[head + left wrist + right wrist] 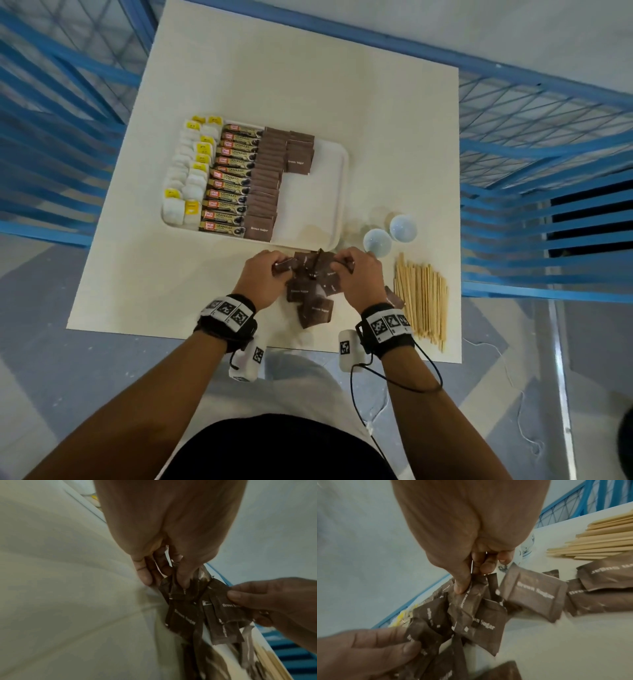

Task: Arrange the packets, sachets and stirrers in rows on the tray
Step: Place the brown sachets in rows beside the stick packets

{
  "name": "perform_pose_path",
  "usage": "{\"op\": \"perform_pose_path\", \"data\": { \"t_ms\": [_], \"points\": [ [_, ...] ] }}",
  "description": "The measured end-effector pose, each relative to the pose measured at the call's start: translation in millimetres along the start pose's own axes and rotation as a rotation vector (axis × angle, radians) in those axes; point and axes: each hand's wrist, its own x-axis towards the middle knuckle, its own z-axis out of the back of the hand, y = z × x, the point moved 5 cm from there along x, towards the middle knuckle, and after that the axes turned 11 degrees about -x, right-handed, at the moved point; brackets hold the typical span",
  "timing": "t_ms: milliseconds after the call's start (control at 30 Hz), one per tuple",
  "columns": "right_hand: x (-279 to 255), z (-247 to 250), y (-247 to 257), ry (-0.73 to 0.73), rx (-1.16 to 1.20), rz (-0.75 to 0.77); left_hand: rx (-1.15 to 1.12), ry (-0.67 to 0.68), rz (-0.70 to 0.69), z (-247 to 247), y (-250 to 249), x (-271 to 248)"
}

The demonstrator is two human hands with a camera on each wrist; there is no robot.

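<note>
On the tray (337, 192), rows of white-and-yellow sachets (190, 171), granule packets (231, 178) and brown sugar sachets (265, 185) are complete; a further brown row is begun. Left hand (262, 277) and right hand (358, 274) each pinch sachets from the loose brown sugar pile (310, 294) below the tray. At right, the stirrers (423, 298) remain unplaced on the table.

White table (239, 85) bears tray (337, 192), sachets (315, 310), stirrers (423, 301), cups (376, 241)

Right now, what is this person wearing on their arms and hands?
The left hand and right hand are bare, with no gloves or sleeves. Each wrist carries a black strap with white square-patterned marker tiles, and a small white marked box hangs beneath. A thin black cable loops from the right strap.
</note>
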Motion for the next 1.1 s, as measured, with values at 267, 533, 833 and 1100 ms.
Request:
{"op": "perform_pose_path", "data": {
  "t_ms": [267, 533, 833, 1100],
  "points": [
    [5, 38, 24, -0.122, 0.218, -0.04, -0.175, -0.068, 0.129, 36, -7, 8],
    [9, 34, 79, -0.031, 0.689, -0.102, -0.679, 0.099, 0.159, 61, -34, 15],
    [20, 5, 127, -0.199, 0.399, -0.085, -0.82, 0.25, 0.189, 92, -33, 26],
    [19, -13, 156, -0.217, 0.388, -0.123, -0.923, 0.213, 0.197, 114, -29, 30]
  ]
}}
